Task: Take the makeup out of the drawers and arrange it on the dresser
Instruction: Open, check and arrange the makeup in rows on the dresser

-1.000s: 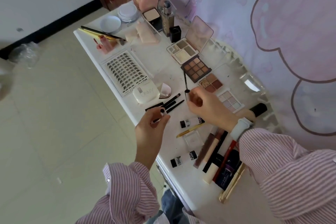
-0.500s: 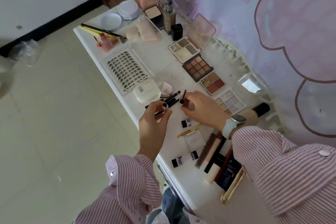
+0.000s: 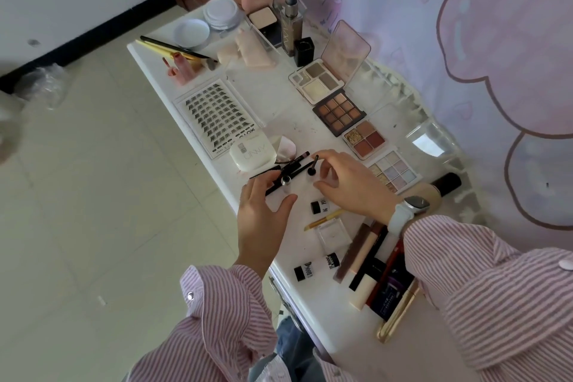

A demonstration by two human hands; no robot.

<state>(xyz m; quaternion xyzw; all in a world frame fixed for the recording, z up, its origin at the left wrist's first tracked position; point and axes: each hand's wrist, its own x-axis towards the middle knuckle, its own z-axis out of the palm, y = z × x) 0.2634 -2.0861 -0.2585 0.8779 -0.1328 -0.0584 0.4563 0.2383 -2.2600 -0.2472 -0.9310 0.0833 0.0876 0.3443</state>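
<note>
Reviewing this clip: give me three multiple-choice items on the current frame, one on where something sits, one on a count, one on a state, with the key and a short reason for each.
1. Where does the lash tray lie relative to the white compact?
A. Farther along the dresser, away from the person
B. Nearer the person
C. Underneath the compact

2. How many pans does the dark-framed brown palette show?
A. Four
B. Nine
C. Twelve

3. What state is the pink-lidded palette in?
A. Closed flat
B. Open, lid raised
C. Lying upside down

Key:
1 A, the tray lies beyond the compact, toward the dresser's far end.
2 B, three rows of three brown pans are visible.
3 B, its translucent pink lid stands up behind the exposed pans.
</note>
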